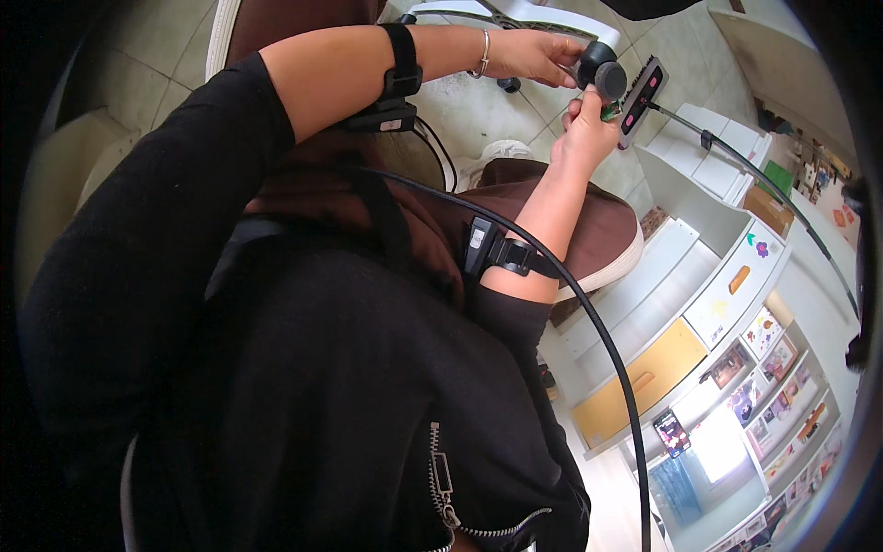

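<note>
At the top of the head view, a white chair leg (543, 14) ends in a black caster wheel (596, 63) with a round grey face. My left hand (538, 57), wearing a silver bangle, reaches in from the left and grips the caster with its fingertips. Just below it, my right hand (590, 133) is closed with the thumb raised against the caster's lower side. A small thing with a green part (610, 111) pokes out of the right fist; its kind is mostly hidden by the fingers.
Beside my right hand lies a flat dark brush head (641, 101) with pink ovals and a long thin pole (736, 161). A black cable (589, 308) arcs across the view. Brown cushions (589, 225), white drawers (736, 285), a yellow drawer (639, 382) and a phone (672, 432) are around me.
</note>
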`<action>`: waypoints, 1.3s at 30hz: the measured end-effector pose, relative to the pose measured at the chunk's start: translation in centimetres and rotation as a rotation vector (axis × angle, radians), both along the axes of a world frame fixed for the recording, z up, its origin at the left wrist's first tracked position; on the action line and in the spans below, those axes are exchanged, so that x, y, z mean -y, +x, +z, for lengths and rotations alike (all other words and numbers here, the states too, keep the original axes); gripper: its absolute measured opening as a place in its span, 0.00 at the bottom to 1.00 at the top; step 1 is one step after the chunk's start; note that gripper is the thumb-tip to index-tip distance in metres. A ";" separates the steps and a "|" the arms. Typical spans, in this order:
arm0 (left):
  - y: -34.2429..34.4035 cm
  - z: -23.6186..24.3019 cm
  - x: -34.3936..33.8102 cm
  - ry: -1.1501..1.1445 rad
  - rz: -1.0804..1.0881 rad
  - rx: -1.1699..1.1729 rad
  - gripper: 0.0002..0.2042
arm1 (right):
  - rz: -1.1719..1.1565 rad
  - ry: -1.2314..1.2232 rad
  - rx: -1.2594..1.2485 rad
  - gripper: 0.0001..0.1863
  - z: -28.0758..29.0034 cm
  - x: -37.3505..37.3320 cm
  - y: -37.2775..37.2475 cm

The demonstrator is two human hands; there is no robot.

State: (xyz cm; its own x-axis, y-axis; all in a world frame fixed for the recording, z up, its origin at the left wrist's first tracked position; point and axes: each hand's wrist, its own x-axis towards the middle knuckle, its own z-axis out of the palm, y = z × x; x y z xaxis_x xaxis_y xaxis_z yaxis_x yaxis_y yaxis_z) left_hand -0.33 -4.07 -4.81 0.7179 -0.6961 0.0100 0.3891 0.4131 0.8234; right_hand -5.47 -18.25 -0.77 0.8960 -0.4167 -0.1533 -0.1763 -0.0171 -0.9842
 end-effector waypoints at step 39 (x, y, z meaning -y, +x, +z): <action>0.1 0.2 -1.2 0.046 -0.048 -0.074 0.23 | 0.077 0.111 0.011 0.08 0.5 -0.3 -3.0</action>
State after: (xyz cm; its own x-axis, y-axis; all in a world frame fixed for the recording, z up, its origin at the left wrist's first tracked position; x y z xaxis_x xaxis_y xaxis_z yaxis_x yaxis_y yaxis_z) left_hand -0.27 -2.86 -4.58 0.6816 -0.7279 -0.0743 0.4674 0.3550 0.8096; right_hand -8.45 -17.97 -0.27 0.9265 -0.3280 -0.1847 -0.1681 0.0785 -0.9826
